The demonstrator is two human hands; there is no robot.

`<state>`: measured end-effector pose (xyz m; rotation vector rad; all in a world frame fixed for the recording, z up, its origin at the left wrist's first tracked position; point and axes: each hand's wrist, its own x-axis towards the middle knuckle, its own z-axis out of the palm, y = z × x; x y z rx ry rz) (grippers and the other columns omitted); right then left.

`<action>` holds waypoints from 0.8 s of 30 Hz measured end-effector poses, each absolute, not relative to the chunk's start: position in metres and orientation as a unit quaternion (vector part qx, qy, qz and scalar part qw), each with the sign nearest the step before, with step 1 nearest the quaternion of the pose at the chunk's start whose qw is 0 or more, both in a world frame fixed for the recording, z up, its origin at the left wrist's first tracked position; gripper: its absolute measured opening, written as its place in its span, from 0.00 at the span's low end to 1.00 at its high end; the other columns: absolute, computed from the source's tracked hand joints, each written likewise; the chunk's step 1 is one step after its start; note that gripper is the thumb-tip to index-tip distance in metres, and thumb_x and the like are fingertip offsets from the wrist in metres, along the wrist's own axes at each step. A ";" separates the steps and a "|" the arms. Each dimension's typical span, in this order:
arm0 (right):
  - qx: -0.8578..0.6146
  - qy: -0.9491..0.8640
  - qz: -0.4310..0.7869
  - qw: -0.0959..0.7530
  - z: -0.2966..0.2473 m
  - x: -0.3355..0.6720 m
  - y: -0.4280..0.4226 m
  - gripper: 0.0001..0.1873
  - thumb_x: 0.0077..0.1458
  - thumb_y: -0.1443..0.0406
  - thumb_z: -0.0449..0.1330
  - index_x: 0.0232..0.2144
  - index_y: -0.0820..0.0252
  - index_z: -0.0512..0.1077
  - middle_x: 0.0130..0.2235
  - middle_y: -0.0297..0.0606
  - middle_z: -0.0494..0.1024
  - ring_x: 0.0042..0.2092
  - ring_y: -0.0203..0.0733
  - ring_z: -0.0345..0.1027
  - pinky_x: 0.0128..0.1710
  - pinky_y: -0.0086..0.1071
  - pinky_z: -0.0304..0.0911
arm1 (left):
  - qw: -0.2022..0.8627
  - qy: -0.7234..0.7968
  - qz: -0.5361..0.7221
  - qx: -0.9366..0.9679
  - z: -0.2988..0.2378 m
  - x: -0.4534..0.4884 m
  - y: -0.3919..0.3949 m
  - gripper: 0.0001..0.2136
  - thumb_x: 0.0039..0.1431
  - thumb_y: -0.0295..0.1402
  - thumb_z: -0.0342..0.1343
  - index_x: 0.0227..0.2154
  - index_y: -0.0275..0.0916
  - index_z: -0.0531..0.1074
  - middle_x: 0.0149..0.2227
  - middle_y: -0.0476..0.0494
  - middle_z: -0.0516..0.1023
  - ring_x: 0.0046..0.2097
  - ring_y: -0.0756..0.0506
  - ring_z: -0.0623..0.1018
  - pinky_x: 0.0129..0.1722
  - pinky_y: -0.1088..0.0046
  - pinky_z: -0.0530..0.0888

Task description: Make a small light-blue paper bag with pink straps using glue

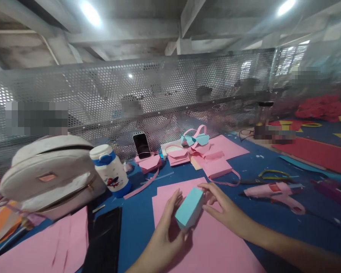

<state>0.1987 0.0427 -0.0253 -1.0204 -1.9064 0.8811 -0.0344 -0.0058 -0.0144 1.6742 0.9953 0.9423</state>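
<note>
A small turquoise paper box (190,207) is held at a tilt over pink paper sheets (213,246). Around its left side and near end curl the fingers and thumb of my left hand (170,229). My right hand (223,204) has its bent fingers and thumb at the right side of the box, by its far end. The underside of the box is hidden. Beyond my hands lie pink paper bags with thin straps, one of them (220,168) just past the sheets. A turquoise and pink bag (195,139) stands farther back.
To the right lies a pink glue gun (275,191), with scissors (275,175) behind it. At left are a white backpack (57,170), a bottle (110,170), a black flat case (104,242) and more pink paper (45,246). A phone (141,145) leans near the perforated metal screen (102,94).
</note>
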 end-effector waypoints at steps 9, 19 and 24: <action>-0.372 -0.766 0.334 0.403 -0.036 0.206 0.018 0.27 0.54 0.73 0.53 0.55 0.47 0.61 0.47 0.40 0.67 0.42 0.42 0.67 0.44 0.36 0.67 | 0.367 0.424 0.421 0.713 -0.019 -0.041 0.007 0.19 0.62 0.26 0.49 0.54 0.51 0.71 0.61 0.42 0.66 0.64 0.39 0.64 0.63 0.58 0.61; -0.373 -0.712 0.452 0.386 -0.042 0.216 0.029 0.18 0.57 0.68 0.53 0.49 0.51 0.68 0.46 0.43 0.70 0.43 0.45 0.70 0.43 0.36 0.71 | 0.325 0.446 0.399 0.732 -0.021 -0.042 0.013 0.22 0.61 0.23 0.50 0.52 0.56 0.74 0.61 0.44 0.68 0.61 0.38 0.70 0.57 0.62 0.70; -0.418 -0.708 0.434 0.370 -0.041 0.216 0.027 0.16 0.56 0.67 0.54 0.47 0.52 0.70 0.45 0.43 0.71 0.43 0.46 0.71 0.43 0.36 0.71 | 0.312 0.445 0.417 0.729 -0.020 -0.041 0.013 0.22 0.61 0.24 0.51 0.55 0.55 0.72 0.59 0.43 0.71 0.59 0.39 0.72 0.55 0.63 0.73</action>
